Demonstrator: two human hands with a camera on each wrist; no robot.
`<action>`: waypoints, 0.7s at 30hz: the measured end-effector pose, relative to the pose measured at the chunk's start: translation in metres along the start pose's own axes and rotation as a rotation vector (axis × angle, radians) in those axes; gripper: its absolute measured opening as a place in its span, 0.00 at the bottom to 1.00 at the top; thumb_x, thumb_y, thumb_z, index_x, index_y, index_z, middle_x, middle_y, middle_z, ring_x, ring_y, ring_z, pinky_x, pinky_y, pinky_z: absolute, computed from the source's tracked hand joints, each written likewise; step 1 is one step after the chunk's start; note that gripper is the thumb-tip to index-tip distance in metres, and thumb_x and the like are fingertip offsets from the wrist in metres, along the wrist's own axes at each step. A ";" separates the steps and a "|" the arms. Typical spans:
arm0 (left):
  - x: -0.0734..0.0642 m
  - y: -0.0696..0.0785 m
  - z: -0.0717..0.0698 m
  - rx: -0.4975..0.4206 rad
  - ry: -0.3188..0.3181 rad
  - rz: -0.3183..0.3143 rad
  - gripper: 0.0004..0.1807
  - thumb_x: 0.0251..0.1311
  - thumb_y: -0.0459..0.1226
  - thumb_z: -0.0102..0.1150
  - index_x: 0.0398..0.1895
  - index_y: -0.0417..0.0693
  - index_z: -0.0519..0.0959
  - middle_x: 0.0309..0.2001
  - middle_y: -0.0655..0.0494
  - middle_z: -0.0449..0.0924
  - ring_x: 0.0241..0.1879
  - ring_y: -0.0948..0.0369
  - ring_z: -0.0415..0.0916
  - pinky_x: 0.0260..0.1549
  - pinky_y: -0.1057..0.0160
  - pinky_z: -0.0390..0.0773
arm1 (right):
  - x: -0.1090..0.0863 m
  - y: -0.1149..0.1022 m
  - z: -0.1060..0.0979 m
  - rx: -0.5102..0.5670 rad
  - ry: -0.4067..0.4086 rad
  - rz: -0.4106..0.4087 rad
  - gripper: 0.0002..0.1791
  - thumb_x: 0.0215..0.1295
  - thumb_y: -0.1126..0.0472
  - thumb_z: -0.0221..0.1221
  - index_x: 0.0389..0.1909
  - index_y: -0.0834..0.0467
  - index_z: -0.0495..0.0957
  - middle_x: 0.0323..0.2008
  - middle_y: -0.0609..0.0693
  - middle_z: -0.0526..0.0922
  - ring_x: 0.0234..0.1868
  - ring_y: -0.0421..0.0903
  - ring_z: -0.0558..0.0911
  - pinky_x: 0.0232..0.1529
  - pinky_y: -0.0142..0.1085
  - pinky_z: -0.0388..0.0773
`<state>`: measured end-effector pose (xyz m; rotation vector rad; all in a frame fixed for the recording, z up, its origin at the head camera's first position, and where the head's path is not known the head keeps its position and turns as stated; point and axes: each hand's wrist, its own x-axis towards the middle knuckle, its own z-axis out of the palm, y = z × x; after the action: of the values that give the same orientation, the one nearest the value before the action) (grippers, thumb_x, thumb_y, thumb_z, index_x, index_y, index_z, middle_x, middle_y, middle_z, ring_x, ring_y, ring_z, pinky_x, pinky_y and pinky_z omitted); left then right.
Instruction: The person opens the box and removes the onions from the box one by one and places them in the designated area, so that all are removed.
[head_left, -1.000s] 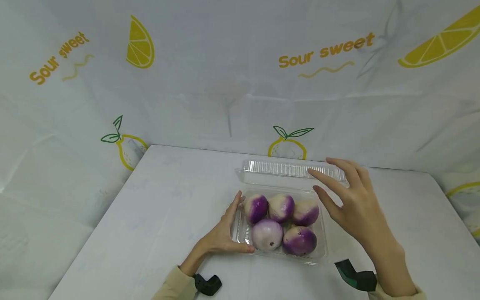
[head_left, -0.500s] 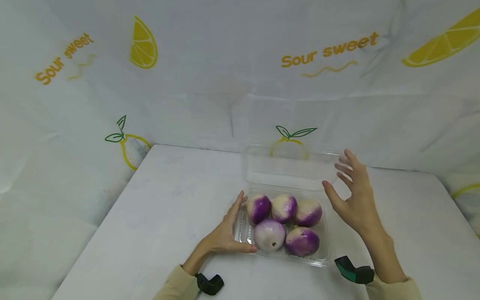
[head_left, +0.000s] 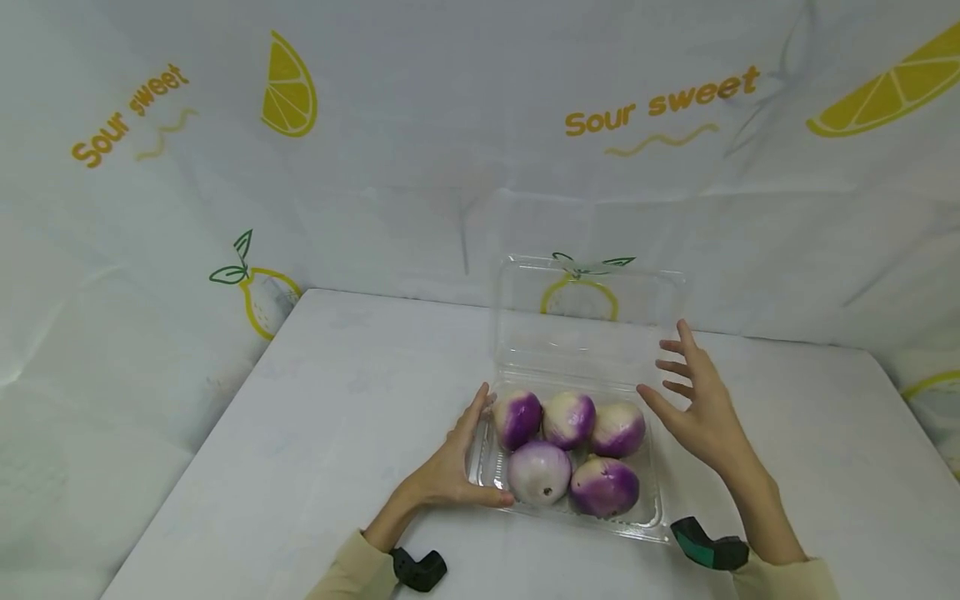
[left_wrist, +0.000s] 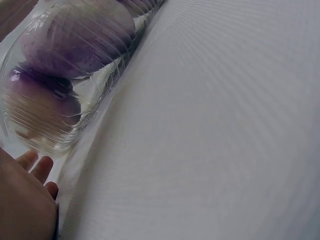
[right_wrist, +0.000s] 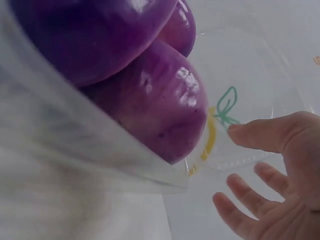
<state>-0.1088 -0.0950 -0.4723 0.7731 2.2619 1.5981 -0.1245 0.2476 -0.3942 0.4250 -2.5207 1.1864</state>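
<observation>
A clear plastic clamshell box (head_left: 652,500) sits on the table, holding several round purple-and-white vegetables that look like turnips (head_left: 604,486). Its lid (head_left: 517,300) stands raised at the back edge, see-through against the backdrop. My left hand (head_left: 446,475) braces the box's left side, thumb straight along the front corner and fingers stretched toward the back corner. Beside the box's right back corner, my right hand (head_left: 701,408) is spread with nothing in it; whether a fingertip touches the lid I cannot tell. In the right wrist view, the glossy purple turnips (right_wrist: 165,105) show close up.
The white table (head_left: 360,392) spreads out around the box. Behind it hangs a white backdrop (head_left: 420,150) printed with lemons and orange lettering. A black camera mount (head_left: 420,570) is at the left wrist, and another black mount (head_left: 708,546) at the right.
The lid has swung up from lying low behind the box to standing. My right hand has moved off its right end and down beside the box. The left hand keeps its place.
</observation>
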 end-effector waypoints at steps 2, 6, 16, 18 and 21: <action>0.000 0.000 0.000 0.002 -0.001 -0.003 0.79 0.37 0.45 0.80 0.83 0.56 0.27 0.84 0.45 0.38 0.82 0.43 0.41 0.73 0.26 0.37 | -0.001 0.002 -0.001 -0.020 -0.045 0.008 0.60 0.57 0.76 0.67 0.83 0.59 0.38 0.66 0.73 0.66 0.56 0.74 0.77 0.51 0.26 0.82; 0.000 0.000 0.000 0.007 0.001 -0.002 0.79 0.37 0.45 0.80 0.83 0.53 0.27 0.84 0.45 0.39 0.82 0.43 0.41 0.73 0.27 0.35 | -0.005 0.008 -0.002 -0.034 -0.141 0.023 0.60 0.59 0.74 0.67 0.83 0.61 0.36 0.66 0.74 0.64 0.55 0.76 0.78 0.48 0.60 0.80; -0.001 -0.002 0.002 0.016 0.002 0.020 0.79 0.37 0.44 0.80 0.83 0.56 0.27 0.84 0.41 0.39 0.82 0.41 0.40 0.72 0.25 0.34 | -0.013 0.026 0.003 -0.018 -0.201 0.040 0.51 0.61 0.79 0.63 0.79 0.71 0.44 0.67 0.74 0.61 0.52 0.72 0.80 0.44 0.52 0.85; -0.001 -0.002 0.002 0.025 -0.001 0.023 0.80 0.36 0.44 0.80 0.83 0.57 0.26 0.84 0.41 0.39 0.82 0.40 0.40 0.72 0.24 0.34 | -0.014 0.028 0.003 -0.010 -0.203 0.050 0.50 0.61 0.79 0.63 0.79 0.70 0.45 0.67 0.74 0.62 0.52 0.71 0.80 0.44 0.48 0.85; -0.001 -0.001 0.001 0.048 -0.009 0.039 0.81 0.36 0.45 0.80 0.83 0.54 0.26 0.83 0.40 0.39 0.82 0.39 0.41 0.71 0.23 0.36 | -0.014 0.031 0.002 -0.007 -0.214 0.059 0.50 0.62 0.78 0.64 0.80 0.69 0.45 0.67 0.74 0.63 0.52 0.62 0.83 0.44 0.34 0.85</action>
<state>-0.1074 -0.0948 -0.4738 0.8400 2.3000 1.5599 -0.1244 0.2666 -0.4229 0.5036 -2.7346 1.2116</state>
